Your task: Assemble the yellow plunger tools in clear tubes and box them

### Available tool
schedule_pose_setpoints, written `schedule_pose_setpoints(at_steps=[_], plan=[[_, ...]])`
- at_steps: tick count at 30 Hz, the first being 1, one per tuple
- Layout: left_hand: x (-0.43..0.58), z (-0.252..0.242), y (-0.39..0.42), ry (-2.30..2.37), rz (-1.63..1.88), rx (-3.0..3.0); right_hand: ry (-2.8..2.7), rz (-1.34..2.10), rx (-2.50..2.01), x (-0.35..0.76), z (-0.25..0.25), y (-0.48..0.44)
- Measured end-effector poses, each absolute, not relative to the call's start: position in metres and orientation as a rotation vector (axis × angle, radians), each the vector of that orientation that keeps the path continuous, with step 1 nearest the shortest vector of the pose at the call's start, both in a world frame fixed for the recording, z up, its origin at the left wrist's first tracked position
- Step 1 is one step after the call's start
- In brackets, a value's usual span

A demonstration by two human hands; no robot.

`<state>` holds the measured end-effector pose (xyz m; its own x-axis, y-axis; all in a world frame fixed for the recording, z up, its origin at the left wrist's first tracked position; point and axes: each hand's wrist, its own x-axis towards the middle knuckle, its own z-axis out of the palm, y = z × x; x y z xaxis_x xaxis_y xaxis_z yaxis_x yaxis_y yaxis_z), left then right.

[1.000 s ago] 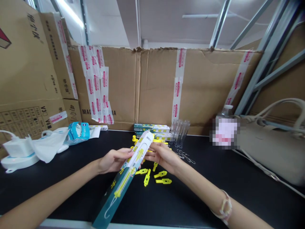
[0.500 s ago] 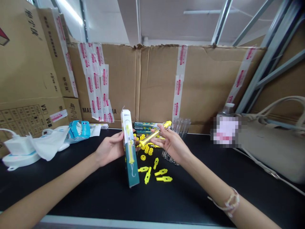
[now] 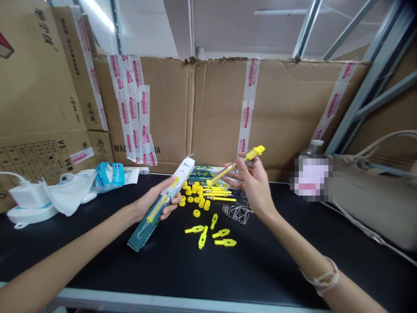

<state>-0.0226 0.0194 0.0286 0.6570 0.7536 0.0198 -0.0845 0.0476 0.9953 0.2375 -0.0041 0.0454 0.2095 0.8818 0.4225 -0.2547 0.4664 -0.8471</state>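
My left hand (image 3: 154, 202) grips a slim green and white box (image 3: 159, 206) with a picture of a spring scale on it; the box leans with its upper end to the right. In my right hand (image 3: 254, 182) a yellow and clear tubular spring scale (image 3: 236, 165) is pinched, tilted with its thicker yellow end up and right. Below, on the black table, lie several flat yellow plastic pieces (image 3: 225, 242), short yellow caps (image 3: 196, 213) and yellow rods (image 3: 220, 194). Wire hooks (image 3: 240, 214) and small springs (image 3: 225, 209) lie beneath my right hand.
More green boxes (image 3: 205, 169) lie against the cardboard wall (image 3: 215, 108) at the back. To the left are a white charger (image 3: 28, 195) and a blue tissue pack (image 3: 110, 174). A bottle (image 3: 312, 169) and a beige bag (image 3: 374, 195) stand at the right.
The box in my left hand has tilted, its top swinging right and its lower end left. My right hand has moved right and up with the spring scale, away from the box.
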Motion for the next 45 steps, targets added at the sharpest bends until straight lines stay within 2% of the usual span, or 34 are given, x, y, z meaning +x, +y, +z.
schedule_pose_setpoints(at_steps=[16, 30, 45], plan=[[-0.028, 0.026, 0.018, 1.045, 0.769, 2.022, -1.004, 0.934, -0.706, 0.251, 0.045, 0.009], [-0.029, 0.034, 0.014, 1.03, 0.757, 2.37, -1.024, 0.931, -0.655, 0.248, 0.051, 0.003], [-0.032, 0.035, 0.011, 0.953, 0.779, 2.329, -1.032, 0.958, -0.573, 0.239, 0.051, -0.002]])
